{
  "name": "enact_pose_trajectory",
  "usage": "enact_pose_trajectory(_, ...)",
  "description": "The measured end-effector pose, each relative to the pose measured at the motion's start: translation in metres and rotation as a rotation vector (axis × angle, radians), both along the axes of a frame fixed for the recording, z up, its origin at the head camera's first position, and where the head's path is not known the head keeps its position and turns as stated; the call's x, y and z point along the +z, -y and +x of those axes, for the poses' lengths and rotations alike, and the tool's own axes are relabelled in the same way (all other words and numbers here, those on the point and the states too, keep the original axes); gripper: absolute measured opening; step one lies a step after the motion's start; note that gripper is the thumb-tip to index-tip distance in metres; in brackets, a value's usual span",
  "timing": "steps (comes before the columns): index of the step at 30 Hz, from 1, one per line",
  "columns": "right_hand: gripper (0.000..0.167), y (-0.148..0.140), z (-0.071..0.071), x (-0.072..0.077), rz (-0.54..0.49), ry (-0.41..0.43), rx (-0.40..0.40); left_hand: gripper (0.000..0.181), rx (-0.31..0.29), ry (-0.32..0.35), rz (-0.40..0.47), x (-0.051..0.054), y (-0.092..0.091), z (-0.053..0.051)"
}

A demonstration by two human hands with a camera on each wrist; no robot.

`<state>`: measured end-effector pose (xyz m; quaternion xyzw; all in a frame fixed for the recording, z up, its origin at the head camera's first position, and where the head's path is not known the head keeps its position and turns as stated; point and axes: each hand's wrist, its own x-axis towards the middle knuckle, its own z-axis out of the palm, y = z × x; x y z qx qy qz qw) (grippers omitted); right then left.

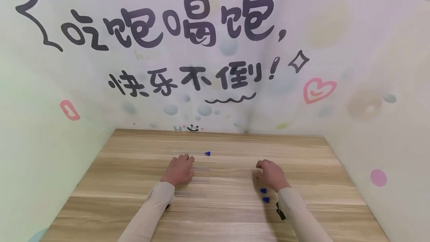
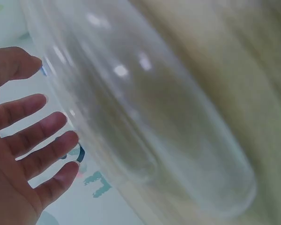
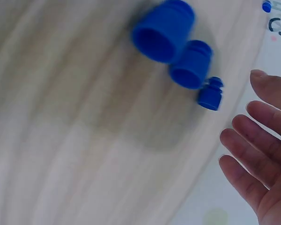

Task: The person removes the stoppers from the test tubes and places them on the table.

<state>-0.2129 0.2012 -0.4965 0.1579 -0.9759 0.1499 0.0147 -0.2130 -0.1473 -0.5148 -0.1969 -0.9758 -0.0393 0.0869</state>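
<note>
Several clear test tubes (image 1: 200,168) lie side by side on the table, partly covered by my left hand (image 1: 179,170) in the head view. Large in the left wrist view, the nearest test tube (image 2: 192,136) shows its rounded end, while my left hand's fingers extend apart and hold nothing. At the back lies a test tube (image 1: 188,154) with a blue stopper (image 1: 208,153) in its right end. My right hand (image 1: 271,174) hovers by the loose blue stoppers (image 1: 266,199), its fingers extended and holding nothing. The right wrist view has three loose stoppers (image 3: 189,65) in a row.
The wood-grain table (image 1: 228,219) meets a printed wall (image 1: 215,115) at its back edge. More wall closes in on the left and right sides. A dark strap piece (image 1: 280,212) hangs by the right sleeve (image 1: 299,212).
</note>
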Motion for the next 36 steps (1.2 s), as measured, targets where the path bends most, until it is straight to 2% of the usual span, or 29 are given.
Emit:
enact_pose_trajectory(5,0.024,0.009,-0.004,0.015,0.003,-0.021,0.052,0.028,0.027,0.001,-0.015,0.01,0.006,-0.002)
enact_pose_trajectory(11,0.027,0.018,-0.014,0.032,0.016,-0.086,0.074,0.026,0.001,-0.052,0.011,0.024,0.0,-0.003)
enact_pose_trajectory(13,0.028,0.021,-0.017,0.035,0.031,-0.097,0.093,0.025,0.004,-0.042,0.02,0.027,-0.003,-0.003)
enact_pose_trajectory(17,0.027,0.022,-0.019,0.035,0.047,-0.102,0.103,0.027,-0.004,-0.009,0.014,0.028,-0.011,-0.004)
enact_pose_trajectory(19,0.026,0.024,-0.019,0.035,0.05,-0.101,0.097,0.028,-0.01,-0.015,0.004,0.027,-0.014,-0.005)
enact_pose_trajectory(25,0.026,0.035,-0.02,0.04,0.057,-0.102,0.104,0.028,-0.013,-0.096,-0.014,0.023,-0.016,-0.012)
enact_pose_trajectory(27,0.026,0.04,-0.022,0.041,0.067,-0.107,0.11,0.027,-0.019,-0.134,-0.02,0.023,-0.016,-0.014)
enact_pose_trajectory(29,0.026,0.044,-0.024,0.042,0.075,-0.115,0.119,0.028,-0.016,-0.142,-0.021,0.026,-0.017,-0.014)
enact_pose_trajectory(36,0.026,0.062,-0.029,0.048,0.08,-0.131,0.172,0.031,0.023,-0.037,-0.016,0.025,-0.02,-0.022)
